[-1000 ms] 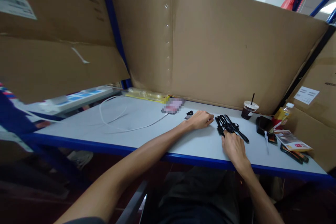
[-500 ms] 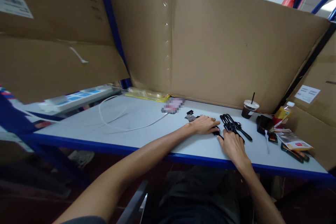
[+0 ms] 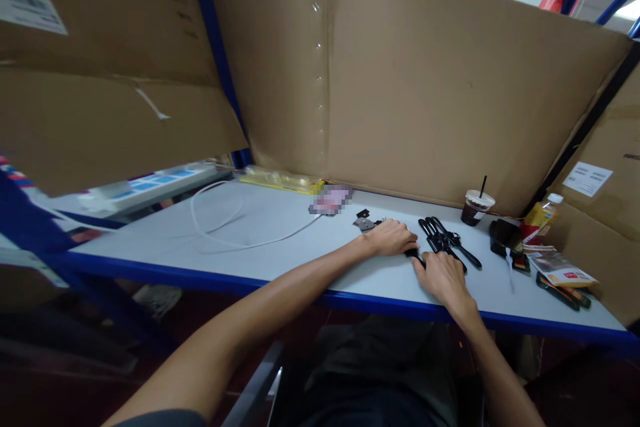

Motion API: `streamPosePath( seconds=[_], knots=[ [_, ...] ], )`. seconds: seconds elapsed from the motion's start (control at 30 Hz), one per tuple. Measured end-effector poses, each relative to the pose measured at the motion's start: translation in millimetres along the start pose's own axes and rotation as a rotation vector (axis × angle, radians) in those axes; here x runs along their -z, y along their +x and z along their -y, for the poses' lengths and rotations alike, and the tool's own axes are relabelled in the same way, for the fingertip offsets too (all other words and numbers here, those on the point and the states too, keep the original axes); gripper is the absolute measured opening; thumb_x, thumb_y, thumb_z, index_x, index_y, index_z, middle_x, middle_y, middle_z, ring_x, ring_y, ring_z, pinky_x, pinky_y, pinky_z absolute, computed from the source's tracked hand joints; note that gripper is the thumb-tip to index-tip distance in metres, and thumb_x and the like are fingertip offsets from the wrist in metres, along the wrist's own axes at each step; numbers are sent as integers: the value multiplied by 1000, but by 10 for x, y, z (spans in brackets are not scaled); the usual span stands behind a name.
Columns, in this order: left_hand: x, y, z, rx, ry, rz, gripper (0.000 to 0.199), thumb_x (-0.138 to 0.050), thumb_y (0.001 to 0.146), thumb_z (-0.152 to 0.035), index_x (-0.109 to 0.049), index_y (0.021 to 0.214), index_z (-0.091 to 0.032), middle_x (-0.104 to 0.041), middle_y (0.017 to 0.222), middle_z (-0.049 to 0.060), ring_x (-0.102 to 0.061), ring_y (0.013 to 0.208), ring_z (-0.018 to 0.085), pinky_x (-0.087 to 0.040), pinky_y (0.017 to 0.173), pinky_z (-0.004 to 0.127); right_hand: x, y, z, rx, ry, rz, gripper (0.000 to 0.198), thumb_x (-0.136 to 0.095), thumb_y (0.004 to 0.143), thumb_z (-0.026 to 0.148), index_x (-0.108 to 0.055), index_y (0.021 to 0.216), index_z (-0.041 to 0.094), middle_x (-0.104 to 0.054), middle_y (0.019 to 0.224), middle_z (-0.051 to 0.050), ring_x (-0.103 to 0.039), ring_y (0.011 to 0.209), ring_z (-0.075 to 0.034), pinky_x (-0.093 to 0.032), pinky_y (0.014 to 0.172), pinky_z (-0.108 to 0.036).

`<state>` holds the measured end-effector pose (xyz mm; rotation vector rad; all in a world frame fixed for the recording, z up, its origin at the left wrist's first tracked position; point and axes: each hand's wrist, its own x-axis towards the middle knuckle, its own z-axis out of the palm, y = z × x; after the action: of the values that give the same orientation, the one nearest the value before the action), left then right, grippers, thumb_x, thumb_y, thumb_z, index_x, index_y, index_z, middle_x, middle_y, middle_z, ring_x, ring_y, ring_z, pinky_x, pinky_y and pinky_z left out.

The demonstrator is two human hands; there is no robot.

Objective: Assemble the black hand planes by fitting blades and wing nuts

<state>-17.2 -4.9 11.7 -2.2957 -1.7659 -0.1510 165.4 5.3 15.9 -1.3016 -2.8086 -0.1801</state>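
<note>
My left hand (image 3: 395,238) rests low over the table with its fingers curled round a black handle (image 3: 415,255), part of a tool mostly covered by my fingers. At the other end of that handle, my right hand (image 3: 445,275) is closed, thumb and fingertips against it. Just beyond my right hand lies a bunch of black-handled tools (image 3: 436,230), partly covered by its fingers. Grey metal pieces (image 3: 364,223) lie left of my left hand, with a small black part (image 3: 363,213) behind them. What kind of tool I hold is not clear.
A lidded drink cup (image 3: 477,207) with a straw stands at the back right. Near it are a bottle (image 3: 549,208), a black box (image 3: 504,237) and a packet (image 3: 563,265). A white cable (image 3: 260,245) runs to a blurred pinkish object (image 3: 331,200). Cardboard walls (image 3: 425,100) surround the table.
The fingers of my left hand have curled in more tightly over the handle. My right hand has shifted slightly left, its fingers drawn closer to the handle.
</note>
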Motion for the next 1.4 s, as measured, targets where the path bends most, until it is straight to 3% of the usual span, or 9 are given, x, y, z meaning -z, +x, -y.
streamPosePath(
  seconds=[0.3,0.47,0.6,0.97,1.2,1.4],
  knots=[
    [-22,43,-99,206,-58,13,44,-39,103,-36,-73,86,-14,-73,86,16,-72,81,28,-48,74,36,-79,25,86,-33,29,-100,44,-40,103,39,-77,102,14,-76,97,-18,-73,91,-30,-49,77,-35],
    [-10,0,-41,61,-87,-56,27,-43,101,-32,-65,109,-19,-73,90,9,-69,80,24,-46,71,31,-83,45,80,-36,36,-98,43,-41,103,39,-77,102,15,-76,97,-18,-73,92,-31,-49,77,-35],
    [12,-22,-20,-78,-96,-72,21,-46,97,-23,-66,102,-22,-73,90,5,-67,80,21,-41,66,28,-89,54,74,-34,37,-91,44,-40,103,40,-77,102,15,-76,97,-18,-73,92,-31,-49,78,-36],
    [-7,-14,89,3,-77,-66,25,-50,99,-39,-66,98,-20,-72,84,7,-67,74,21,-37,62,28,-77,52,79,-31,35,-86,44,-41,103,42,-76,103,15,-76,97,-18,-73,93,-30,-49,78,-35],
    [-13,-32,37,-25,-93,-80,23,-50,97,-31,-69,91,-19,-73,79,6,-64,68,19,-37,62,28,-77,50,75,-26,35,-88,43,-41,103,41,-76,102,16,-76,97,-17,-73,93,-30,-49,78,-35],
    [2,-17,10,-49,-122,-87,25,-51,95,-23,-73,106,-24,-75,84,5,-68,76,20,-40,64,27,-63,52,70,-27,54,-80,43,-41,103,41,-76,105,17,-76,98,-17,-73,94,-31,-49,80,-36]
  ],
)
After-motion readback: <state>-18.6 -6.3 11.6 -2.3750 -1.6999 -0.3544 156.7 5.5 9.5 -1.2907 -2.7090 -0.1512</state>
